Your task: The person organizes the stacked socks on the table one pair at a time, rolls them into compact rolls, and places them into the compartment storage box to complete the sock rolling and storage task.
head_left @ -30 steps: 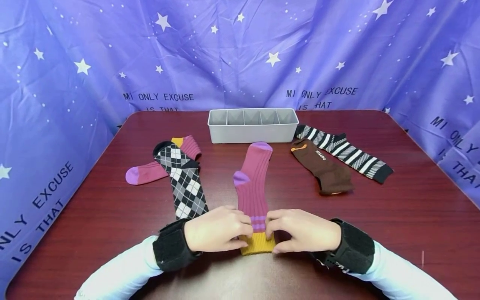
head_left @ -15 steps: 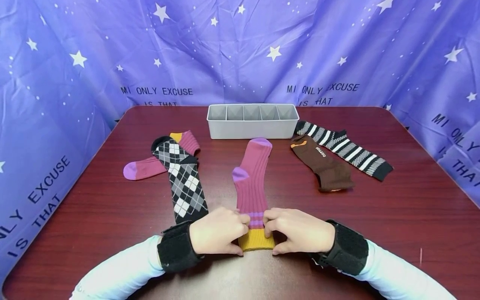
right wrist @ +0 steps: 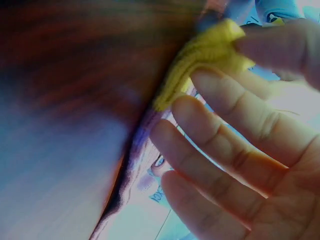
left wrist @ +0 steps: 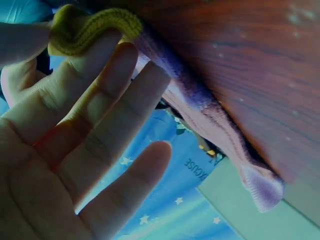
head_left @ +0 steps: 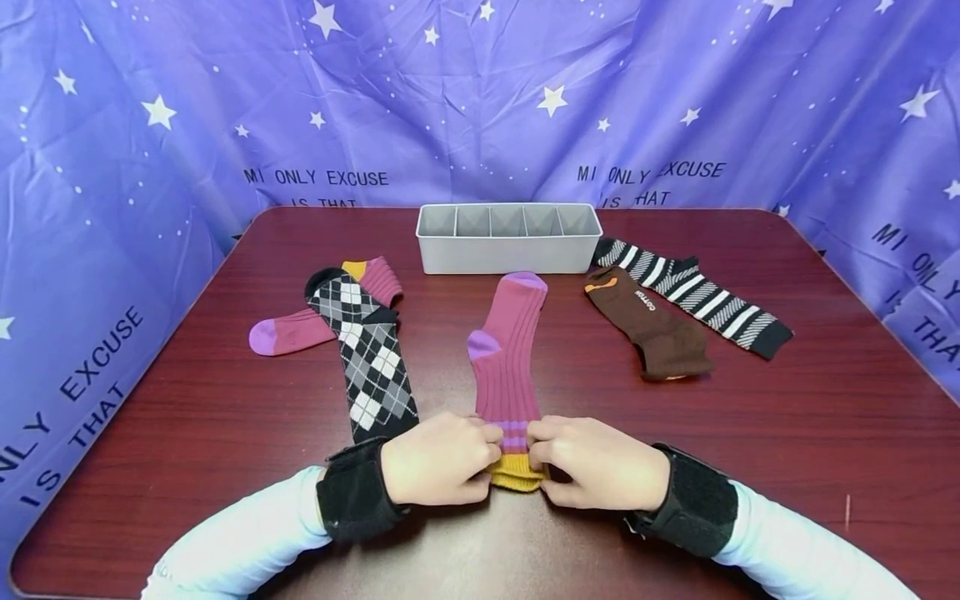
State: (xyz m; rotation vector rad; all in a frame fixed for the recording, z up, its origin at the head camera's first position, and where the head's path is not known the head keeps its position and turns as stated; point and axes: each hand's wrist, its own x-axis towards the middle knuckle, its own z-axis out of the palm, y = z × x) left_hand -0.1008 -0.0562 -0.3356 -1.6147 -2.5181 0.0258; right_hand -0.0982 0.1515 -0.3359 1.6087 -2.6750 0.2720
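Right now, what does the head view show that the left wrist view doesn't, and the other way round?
Only the head view: the argyle sock, the pink sock partly under it, and the open compartments of the gray tray.

Only the left wrist view: the palm side of the left hand, with the yellow cuff pinched between thumb and index finger.

Both: that hand at the cuff, the middle sock with its purple toe, the tray's outside, the table and the starry backdrop.
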